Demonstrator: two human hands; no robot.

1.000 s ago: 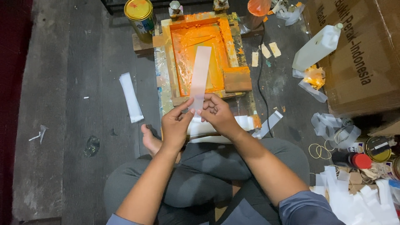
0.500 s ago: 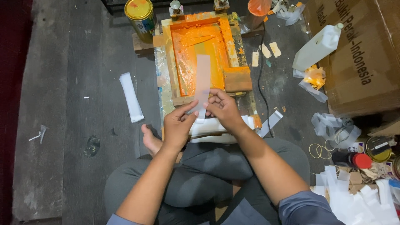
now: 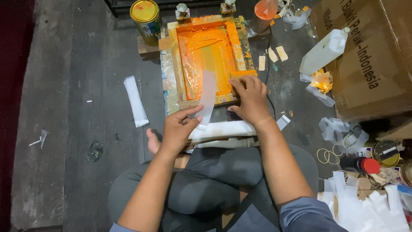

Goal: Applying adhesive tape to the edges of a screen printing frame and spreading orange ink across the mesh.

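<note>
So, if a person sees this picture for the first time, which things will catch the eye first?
The orange-stained frame at top centre stands out most, bright against the dark floor. Just below it, the left hand pinches a pale strip lying over the frame, while the right hand rests on the frame's lower right corner. A yellow-lidded can sits at the frame's upper left, and a big cardboard box fills the right side.

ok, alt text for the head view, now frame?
Seen from above, a seated person's left hand holds a white strip over an orange-stained printing frame on a dark floor, while the right hand presses the frame's near corner. A yellow-lidded can, a white bottle and a cardboard box lie around.
</note>
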